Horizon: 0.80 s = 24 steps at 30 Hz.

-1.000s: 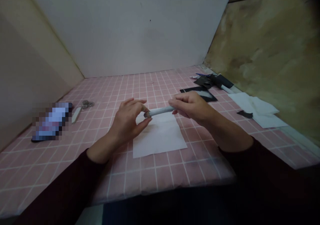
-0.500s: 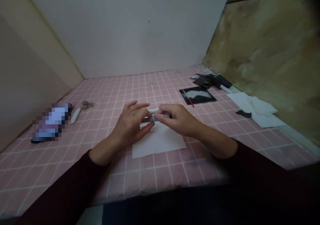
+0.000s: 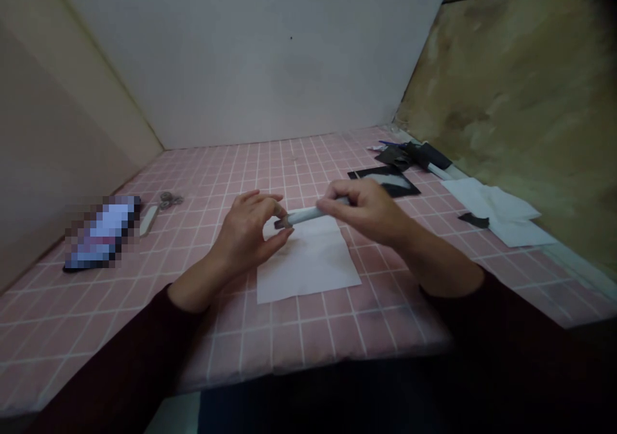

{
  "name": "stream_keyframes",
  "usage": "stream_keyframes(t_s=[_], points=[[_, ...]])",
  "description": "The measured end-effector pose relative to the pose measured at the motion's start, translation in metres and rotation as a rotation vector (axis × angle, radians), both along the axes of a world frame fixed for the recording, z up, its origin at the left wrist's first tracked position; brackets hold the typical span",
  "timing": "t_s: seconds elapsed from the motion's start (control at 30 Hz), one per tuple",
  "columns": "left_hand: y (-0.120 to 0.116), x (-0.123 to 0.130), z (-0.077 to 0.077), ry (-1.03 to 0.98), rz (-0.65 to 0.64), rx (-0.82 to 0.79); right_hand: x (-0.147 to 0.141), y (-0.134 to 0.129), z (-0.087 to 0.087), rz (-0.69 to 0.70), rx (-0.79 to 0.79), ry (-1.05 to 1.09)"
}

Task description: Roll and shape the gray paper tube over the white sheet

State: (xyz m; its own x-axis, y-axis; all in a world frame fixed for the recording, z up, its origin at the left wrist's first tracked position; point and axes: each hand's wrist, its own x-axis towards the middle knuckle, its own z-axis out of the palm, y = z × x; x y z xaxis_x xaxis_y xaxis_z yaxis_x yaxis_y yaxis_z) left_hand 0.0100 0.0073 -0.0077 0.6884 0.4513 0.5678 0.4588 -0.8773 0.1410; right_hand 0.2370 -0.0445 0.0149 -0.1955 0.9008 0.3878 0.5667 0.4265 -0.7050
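A slim, pale grey tube (image 3: 308,215) is held slantwise between both hands, above the far part of a white sheet of paper (image 3: 308,267). My right hand (image 3: 369,207) is closed round its right end, fingers curled over it. At the tube's dark left end, the thumb and index finger of my left hand (image 3: 248,228) pinch it; the other left fingers stretch out loosely. What kind of thing the tube is, I cannot make out. The paper lies flat on the pink checked tablecloth (image 3: 231,337), its far left part hidden by my left hand.
To the left lie a phone-like thing (image 3: 103,231) blurred by pixels, a white strip (image 3: 149,220) and a small grey tangled thing (image 3: 169,200). A black-and-white picture (image 3: 385,182) lies beyond my right hand. Crumpled white paper (image 3: 501,209) and black scraps (image 3: 398,158) are at the right.
My right hand has moved right and slightly up, along with its hold, so more of the tube shows between my hands. My left hand has hardly moved.
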Motion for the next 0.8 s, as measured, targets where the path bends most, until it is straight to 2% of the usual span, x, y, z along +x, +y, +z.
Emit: stream_keyframes(t_s=[0.13,0.3,0.43,0.5,0.6,0.73,0.8], points=[[-0.0004,0.0006,-0.0009,0.019,-0.050,0.005,-0.0024,0.0001,-0.0015,0.071,-0.017,-0.075],[0.0004,-0.0005,-0.0002,-0.002,-0.037,-0.066,0.0005,-0.0003,-0.0006,-0.004,0.016,-0.043],[0.0014,-0.0008,-0.0014,-0.014,-0.075,-0.113,-0.0014,-0.0018,-0.0021,0.124,-0.028,-0.038],[0.0017,-0.0009,-0.0014,-0.035,-0.076,-0.145,0.0013,-0.0009,-0.0015,0.080,-0.010,0.008],[0.0007,-0.0003,0.0006,-0.074,-0.076,-0.260,0.0039,0.0003,-0.0006,0.083,0.013,0.073],[-0.0014,0.0005,0.0047,-0.096,-0.131,-0.462,0.0018,-0.0012,0.0008,0.296,0.019,0.036],[-0.0012,0.0000,0.0061,-0.126,-0.175,-0.562,0.0027,-0.0020,0.0033,0.292,0.011,0.077]])
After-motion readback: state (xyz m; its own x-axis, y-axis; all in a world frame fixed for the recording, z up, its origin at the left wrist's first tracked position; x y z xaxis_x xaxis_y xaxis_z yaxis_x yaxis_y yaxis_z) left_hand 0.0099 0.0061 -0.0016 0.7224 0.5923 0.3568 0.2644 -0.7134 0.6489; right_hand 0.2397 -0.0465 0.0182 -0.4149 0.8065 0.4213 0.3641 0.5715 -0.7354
